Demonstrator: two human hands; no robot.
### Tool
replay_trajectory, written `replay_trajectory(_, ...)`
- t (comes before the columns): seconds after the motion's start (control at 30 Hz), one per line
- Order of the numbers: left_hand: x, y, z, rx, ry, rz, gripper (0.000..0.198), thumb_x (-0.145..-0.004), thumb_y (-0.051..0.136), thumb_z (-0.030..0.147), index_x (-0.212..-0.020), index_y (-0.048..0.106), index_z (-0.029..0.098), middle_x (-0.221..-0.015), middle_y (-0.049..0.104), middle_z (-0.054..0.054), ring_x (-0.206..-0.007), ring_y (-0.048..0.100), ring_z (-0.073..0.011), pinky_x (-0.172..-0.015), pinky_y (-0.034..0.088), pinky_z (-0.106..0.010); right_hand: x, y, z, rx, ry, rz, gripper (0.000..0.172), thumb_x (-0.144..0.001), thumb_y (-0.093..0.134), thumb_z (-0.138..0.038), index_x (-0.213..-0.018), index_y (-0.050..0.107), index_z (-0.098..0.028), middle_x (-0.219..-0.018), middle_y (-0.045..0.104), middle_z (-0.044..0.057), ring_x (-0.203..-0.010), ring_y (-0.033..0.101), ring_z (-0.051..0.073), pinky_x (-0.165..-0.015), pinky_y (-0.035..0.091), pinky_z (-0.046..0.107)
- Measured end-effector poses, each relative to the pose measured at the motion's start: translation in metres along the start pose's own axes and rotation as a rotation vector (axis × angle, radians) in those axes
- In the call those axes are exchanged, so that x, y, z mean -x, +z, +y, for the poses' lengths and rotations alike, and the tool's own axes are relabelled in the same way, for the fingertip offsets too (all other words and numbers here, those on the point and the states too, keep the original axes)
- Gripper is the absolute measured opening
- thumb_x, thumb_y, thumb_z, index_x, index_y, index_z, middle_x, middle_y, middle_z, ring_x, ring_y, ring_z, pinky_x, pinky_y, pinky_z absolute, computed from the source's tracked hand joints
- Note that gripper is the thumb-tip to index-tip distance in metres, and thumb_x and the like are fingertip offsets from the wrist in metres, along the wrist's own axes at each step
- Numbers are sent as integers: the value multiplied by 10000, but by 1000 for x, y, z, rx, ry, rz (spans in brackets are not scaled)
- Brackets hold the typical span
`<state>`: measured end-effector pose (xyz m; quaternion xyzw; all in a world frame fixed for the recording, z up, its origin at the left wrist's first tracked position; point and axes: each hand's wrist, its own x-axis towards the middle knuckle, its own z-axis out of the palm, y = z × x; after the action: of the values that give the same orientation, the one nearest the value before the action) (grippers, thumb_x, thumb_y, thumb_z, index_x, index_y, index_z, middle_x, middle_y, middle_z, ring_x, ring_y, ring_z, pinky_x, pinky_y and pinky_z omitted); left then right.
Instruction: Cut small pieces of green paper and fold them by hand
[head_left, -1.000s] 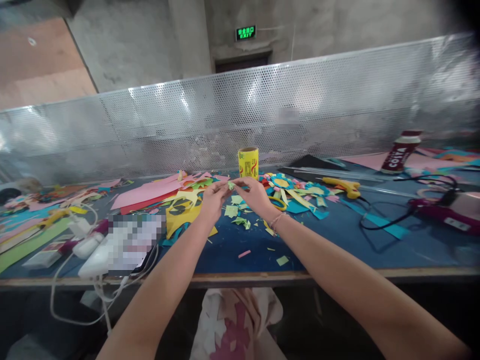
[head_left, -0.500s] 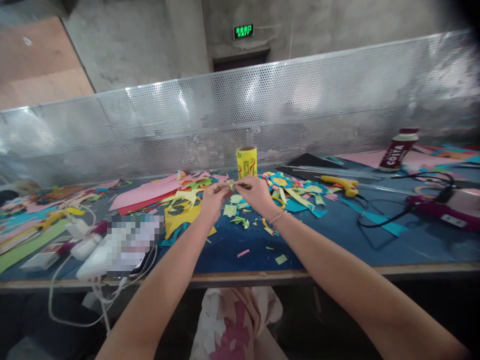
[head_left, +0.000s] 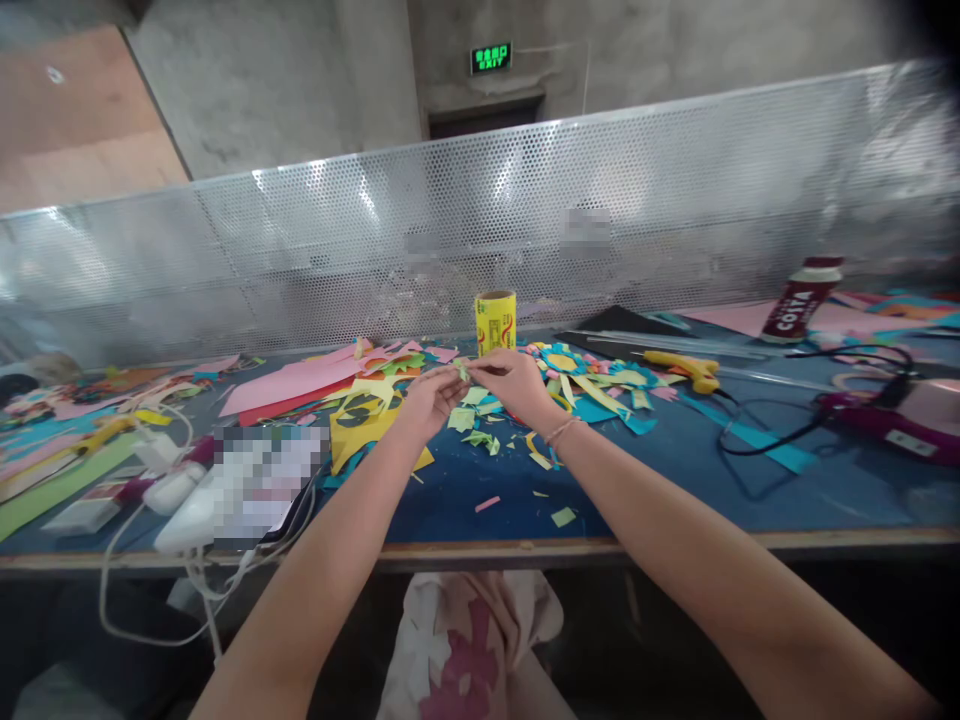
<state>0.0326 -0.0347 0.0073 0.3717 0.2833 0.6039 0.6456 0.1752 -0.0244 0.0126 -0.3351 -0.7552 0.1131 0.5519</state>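
My left hand (head_left: pixel 427 398) and my right hand (head_left: pixel 511 384) meet above the middle of the blue table (head_left: pixel 465 505). Between their pinched fingertips both hold a small light green paper piece (head_left: pixel 463 372). Green paper scraps (head_left: pixel 474 418) lie on the table just below the hands. A yellow cut-out sheet (head_left: pixel 365 422) lies left of my left hand. Behind the hands stands a yellow tape roll (head_left: pixel 496 321), and paper flowers in blue and yellow (head_left: pixel 570 368) lie to the right of it.
Pink sheets (head_left: pixel 292 380) lie at the back left. A yellow glue gun (head_left: pixel 686 368) and black cable (head_left: pixel 765 435) lie to the right, a dark bottle (head_left: pixel 801 300) further back. White chargers and cords (head_left: pixel 180 495) sit at the left front. A perforated metal screen (head_left: pixel 480 230) backs the table.
Both hands stay together on the small green piece, shifting slightly away from me and a touch right. The view has tilted a little.
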Motion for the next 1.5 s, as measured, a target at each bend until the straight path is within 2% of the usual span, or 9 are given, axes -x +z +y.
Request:
replay_trajectory(0.5,0,0,1,-102,-27,36,142,-563,662,45,-622,581,146,-572,635,-14,-566,598,-110,-657,489,-260,-1,4,6,-51,60,-94,168,-713,549,-137,-786,696,-172,-761,680,41,-718,621,142,-673,506,279)
replay_trajectory(0.7,0,0,0,-100,-14,36,124,-569,657,48,-614,577,132,-571,640,-23,-550,597,-104,-615,484,-238,0,6,6,-22,73,-80,150,-721,559,-142,-775,696,-171,-768,681,43,-735,621,147,-685,503,282)
replay_trajectory(0.87,0,0,0,-72,-39,42,108,-599,644,40,-640,590,125,-576,631,-20,-566,608,-106,-644,484,-244,0,2,4,22,-31,-81,165,-730,540,-121,-751,694,-177,-753,669,37,-739,620,143,-675,493,267)
replay_trajectory(1.1,0,0,-1,-110,-43,32,115,-609,651,67,-667,578,135,-589,626,-22,-605,626,-129,-720,501,-292,-3,-5,5,125,-189,-150,199,-733,501,-87,-739,678,-176,-744,670,35,-731,617,137,-676,486,257)
replay_trajectory(1.33,-1,-1,-1,-77,-37,12,79,-614,614,56,-635,609,132,-581,641,-38,-588,615,-130,-657,516,-273,-3,-10,6,121,-227,-167,208,-739,495,-87,-785,677,-177,-766,680,31,-745,626,134,-694,494,251)
replay_trajectory(1.5,0,-1,-2,-66,-21,-1,76,-621,614,62,-637,607,136,-605,646,-36,-609,618,-132,-681,507,-282,-3,-11,7,170,-347,-198,247,-748,469,-69,-812,680,-180,-794,678,38,-788,621,138,-752,500,276)
